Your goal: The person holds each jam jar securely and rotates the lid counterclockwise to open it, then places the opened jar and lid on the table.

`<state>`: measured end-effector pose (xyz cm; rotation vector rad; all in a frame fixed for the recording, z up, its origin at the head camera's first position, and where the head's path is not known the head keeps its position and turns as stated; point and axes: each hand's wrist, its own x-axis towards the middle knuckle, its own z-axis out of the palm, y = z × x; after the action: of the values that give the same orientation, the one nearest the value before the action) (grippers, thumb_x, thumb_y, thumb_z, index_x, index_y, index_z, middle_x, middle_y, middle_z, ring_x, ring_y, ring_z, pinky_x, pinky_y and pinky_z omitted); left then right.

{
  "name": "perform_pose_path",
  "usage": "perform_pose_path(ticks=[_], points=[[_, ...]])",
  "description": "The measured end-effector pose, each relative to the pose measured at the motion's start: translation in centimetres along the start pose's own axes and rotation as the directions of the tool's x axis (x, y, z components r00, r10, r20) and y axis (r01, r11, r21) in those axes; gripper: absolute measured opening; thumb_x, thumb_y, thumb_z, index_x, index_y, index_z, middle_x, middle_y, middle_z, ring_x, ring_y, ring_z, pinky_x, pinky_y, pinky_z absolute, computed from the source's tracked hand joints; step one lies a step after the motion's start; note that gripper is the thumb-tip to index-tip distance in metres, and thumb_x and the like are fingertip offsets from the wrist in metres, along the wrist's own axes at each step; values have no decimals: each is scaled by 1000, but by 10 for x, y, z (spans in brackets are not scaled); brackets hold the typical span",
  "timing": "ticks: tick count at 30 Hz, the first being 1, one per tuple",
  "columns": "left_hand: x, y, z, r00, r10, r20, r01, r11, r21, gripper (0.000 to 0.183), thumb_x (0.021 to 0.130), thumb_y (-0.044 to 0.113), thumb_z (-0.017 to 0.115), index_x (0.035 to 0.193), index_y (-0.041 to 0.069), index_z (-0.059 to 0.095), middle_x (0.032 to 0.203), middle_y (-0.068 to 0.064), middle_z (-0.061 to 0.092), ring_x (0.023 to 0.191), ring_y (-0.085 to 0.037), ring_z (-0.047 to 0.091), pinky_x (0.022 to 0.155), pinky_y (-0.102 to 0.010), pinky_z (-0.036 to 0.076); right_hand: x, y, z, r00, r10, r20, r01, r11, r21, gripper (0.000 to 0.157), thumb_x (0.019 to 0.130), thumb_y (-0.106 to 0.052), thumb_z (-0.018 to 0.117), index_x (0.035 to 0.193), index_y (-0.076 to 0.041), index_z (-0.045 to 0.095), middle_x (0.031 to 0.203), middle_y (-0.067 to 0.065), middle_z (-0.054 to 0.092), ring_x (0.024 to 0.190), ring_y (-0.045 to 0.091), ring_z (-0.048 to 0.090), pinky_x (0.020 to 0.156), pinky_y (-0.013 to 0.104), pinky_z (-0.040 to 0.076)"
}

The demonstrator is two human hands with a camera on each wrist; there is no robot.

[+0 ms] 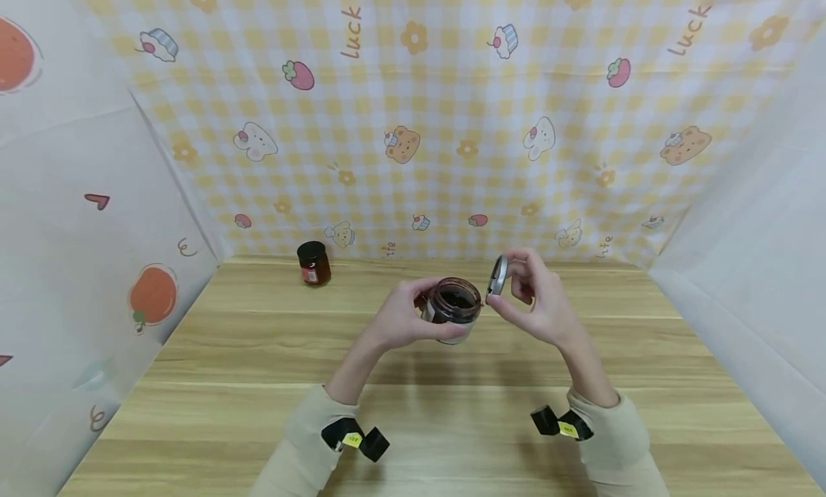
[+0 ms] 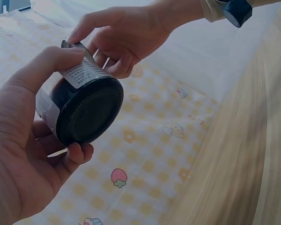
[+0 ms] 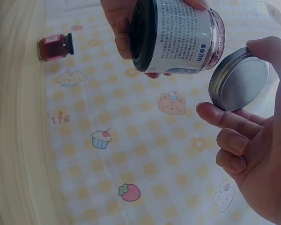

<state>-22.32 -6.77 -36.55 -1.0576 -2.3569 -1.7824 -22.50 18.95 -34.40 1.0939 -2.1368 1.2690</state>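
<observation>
My left hand (image 1: 406, 318) grips a glass jar (image 1: 457, 307) with its mouth uncovered and dark brown contents showing inside. A white printed label (image 3: 180, 35) wraps the jar's side, and its dark base (image 2: 91, 112) faces the left wrist camera. Between thumb and fingers, my right hand (image 1: 538, 300) pinches a round silver metal lid (image 1: 497, 276) by its rim. The lid is held on edge, just right of the jar's mouth. In the right wrist view the lid's flat silver top faces the camera, beside the jar's rim.
A smaller jar (image 1: 314, 264) with a black lid and red contents stands at the back left of the wooden table (image 1: 258, 368). Behind the table hangs a yellow-checked cloth (image 1: 452, 188); white sheets (image 1: 748, 239) close off both sides.
</observation>
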Motion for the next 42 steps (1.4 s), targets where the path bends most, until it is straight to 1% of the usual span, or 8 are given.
perform_pose_path(ticks=[3, 9, 16, 22, 26, 31, 38, 42], points=[[1, -2, 1, 1000, -2, -9, 2, 1000, 3, 54, 77, 19, 87, 127, 12, 69, 111, 2, 72, 94, -17, 64, 78, -31, 51, -4, 2, -1, 1000, 19, 9, -19, 1000, -21, 45, 90, -20, 73, 125, -3, 50, 78, -6, 61, 53, 14, 36, 51, 24, 30], [2, -2, 5, 999, -19, -31, 19, 1000, 3, 52, 77, 17, 88, 125, 9, 69, 108, -1, 73, 90, -14, 63, 76, -28, 50, -8, 1, -3, 999, 38, -22, -38, 999, -3, 48, 83, -2, 74, 125, 3, 51, 84, -3, 64, 53, 21, 38, 50, 28, 30], [6, -10, 12, 998, -38, -52, 38, 999, -7, 48, 78, 18, 88, 122, 9, 71, 106, -1, 72, 86, -15, 62, 73, -28, 50, -13, 8, -9, 999, 32, -11, -32, 999, -8, 42, 85, -2, 73, 122, 4, 53, 83, 1, 60, 56, 22, 37, 52, 26, 30], [7, -14, 20, 993, -73, -96, 71, 997, -27, 46, 77, 21, 88, 120, 11, 72, 103, -1, 72, 81, -14, 59, 68, -27, 48, -9, -15, -12, 998, 56, -28, -57, 998, -40, 39, 79, 9, 70, 114, 12, 51, 80, 9, 57, 61, 21, 41, 57, 25, 35], [9, -15, 25, 983, -106, -150, 104, 994, -22, 48, 77, 25, 89, 119, 13, 72, 103, 1, 72, 85, -15, 63, 70, -28, 51, -10, -20, -15, 997, 72, -32, -74, 997, -39, 42, 76, 14, 70, 113, 14, 51, 79, 12, 58, 63, 25, 46, 60, 24, 40], [12, -16, 30, 970, -136, -203, 140, 990, 5, 51, 75, 30, 90, 119, 14, 71, 103, 3, 72, 88, -15, 64, 74, -32, 53, -15, -12, -18, 993, 114, -12, -114, 993, -42, 46, 76, 17, 72, 116, 16, 49, 80, 15, 60, 67, 30, 51, 64, 28, 46], [16, -22, 37, 960, -176, -219, 182, 983, 6, 52, 75, 30, 90, 121, 13, 71, 105, 3, 72, 91, -12, 65, 77, -30, 53, -30, 19, -21, 975, 224, -14, -224, 967, -119, 51, 79, 10, 77, 122, 10, 50, 84, 11, 63, 71, 16, 57, 69, 26, 50], [16, -25, 41, 955, -188, -227, 195, 981, 7, 52, 76, 30, 90, 120, 12, 71, 104, 3, 72, 91, -11, 65, 78, -30, 53, -33, 17, -24, 959, 284, -9, -282, 948, -151, 52, 81, 6, 78, 123, 10, 49, 87, 11, 64, 74, 13, 59, 72, 21, 50]])
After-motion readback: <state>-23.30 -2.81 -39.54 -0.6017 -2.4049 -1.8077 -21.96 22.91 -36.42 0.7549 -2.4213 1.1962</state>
